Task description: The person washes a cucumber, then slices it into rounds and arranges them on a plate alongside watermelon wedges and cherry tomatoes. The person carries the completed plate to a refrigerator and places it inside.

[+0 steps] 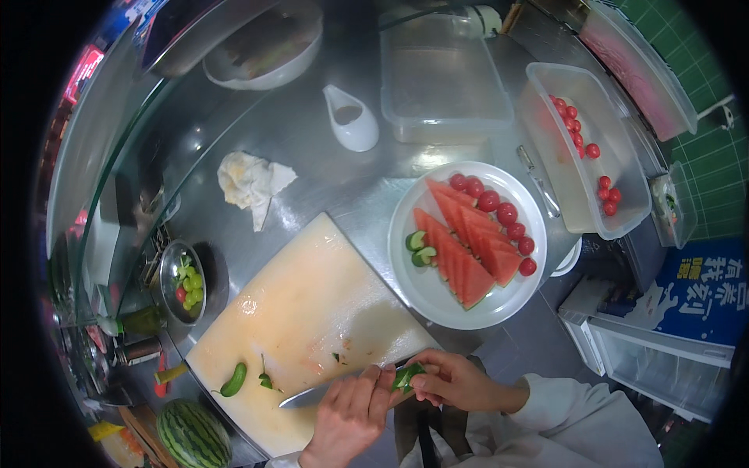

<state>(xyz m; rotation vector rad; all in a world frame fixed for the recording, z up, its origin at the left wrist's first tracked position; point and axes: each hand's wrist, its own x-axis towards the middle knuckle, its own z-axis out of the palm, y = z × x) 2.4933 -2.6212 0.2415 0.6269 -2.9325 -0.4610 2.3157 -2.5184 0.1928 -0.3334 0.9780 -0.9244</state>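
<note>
My right hand (453,381) pinches a cut green cucumber piece (408,377) over the near edge of the cutting board (281,304). Fingertips of my left hand (354,406) close on the piece's left end. Beneath my left hand a knife blade (305,396) lies over the board, its tip pointing left; the handle is hidden. A small whole cucumber (236,379) and a green trimmed end (265,380) lie on the board's left part. Beyond my right hand, a white plate (404,292) carries watermelon slices (468,251), a row of red cherry tomatoes (507,214) and carved cucumber pieces (422,256).
Right of the plate stands a plastic tub (608,146) of cherry tomatoes, with a metal utensil (538,181) beside it. Farther back are a lidded container (445,76) and a white sauce boat (357,128). A crumpled cloth (251,181), metal bowl (165,275) of grapes and whole watermelon (193,434) lie left.
</note>
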